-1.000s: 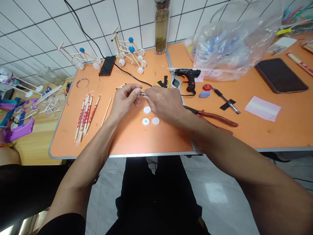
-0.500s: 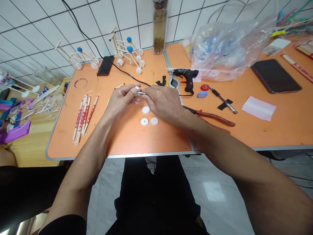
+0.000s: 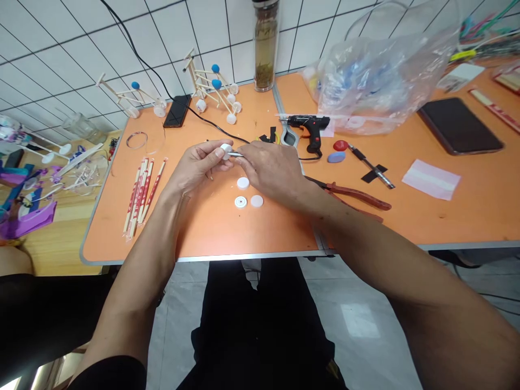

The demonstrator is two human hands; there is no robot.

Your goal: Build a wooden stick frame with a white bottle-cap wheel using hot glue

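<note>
My left hand (image 3: 197, 169) pinches a small white plastic wheel (image 3: 226, 150) between thumb and fingers, above the orange table. Against the wheel's right side rests the tip of a slim silver tool (image 3: 234, 154), gripped in my right hand (image 3: 273, 169); the rest of that tool is hidden by my fingers. Below my hands, three white wheels lie flat: a plain one (image 3: 242, 183), one with a ringed face and centre hole (image 3: 240, 202), and another plain one (image 3: 257, 201). Red-handled pliers (image 3: 357, 196) lie partly under my right forearm.
Wrapped sticks (image 3: 140, 195) lie left. A black glue gun (image 3: 311, 130), its cord, a pen (image 3: 371, 165) and a phone (image 3: 461, 125) are on the right. Stick models with blue balls (image 3: 211, 89), a tea bottle (image 3: 266, 49) and a plastic bag (image 3: 365, 81) stand behind.
The wheel in my left hand has tilted slightly, showing more of its white face. My right hand has barely moved. The view has shifted a little.
</note>
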